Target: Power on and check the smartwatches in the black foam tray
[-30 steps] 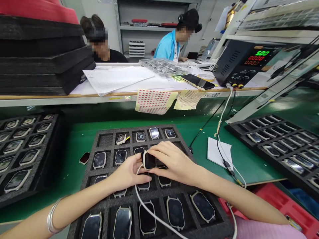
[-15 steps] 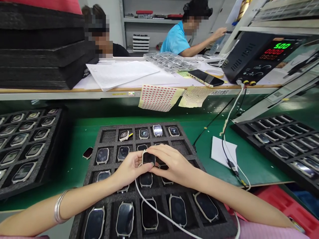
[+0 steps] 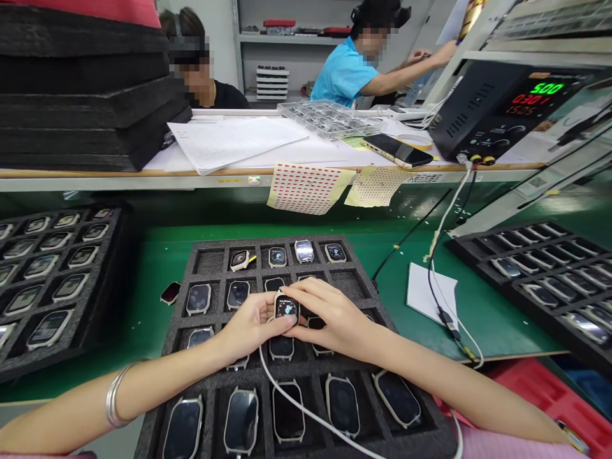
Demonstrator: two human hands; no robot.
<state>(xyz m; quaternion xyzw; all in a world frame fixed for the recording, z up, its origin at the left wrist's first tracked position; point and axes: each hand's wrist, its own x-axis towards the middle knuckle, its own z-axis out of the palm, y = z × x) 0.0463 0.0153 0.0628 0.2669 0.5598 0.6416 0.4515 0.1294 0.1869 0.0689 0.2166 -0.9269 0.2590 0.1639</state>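
A smartwatch case (image 3: pixel 287 306) without a strap is held between both hands above a black foam tray (image 3: pixel 203 260), its screen lit with a dial. My left hand (image 3: pixel 261 319) is closed on its left side, thumb over the lower edge of the screen. My right hand (image 3: pixel 329 310) grips the top and right side with its fingers. A white cable (image 3: pixel 306 408) runs from beneath my left hand down across the tray; its end is hidden. Several dark-screened watch cases, such as one watch (image 3: pixel 241 421), lie in the tray's compartments around the hands.
More watch trays stand at left (image 3: pixel 62 268) and right (image 3: pixel 545 274). One loose watch (image 3: pixel 170 293) lies on the green bench. A power supply (image 3: pixel 497 115), phone (image 3: pixel 398 150) and papers (image 3: pixel 234 140) occupy the shelf, beside stacked black foam trays (image 3: pixel 81 95). Two people sit beyond.
The held watch's screen has gone from dark to lit with a dial. The power supply's red digits have changed from zeros. Across the shelf, the blue-shirted person's arm has reached further right.
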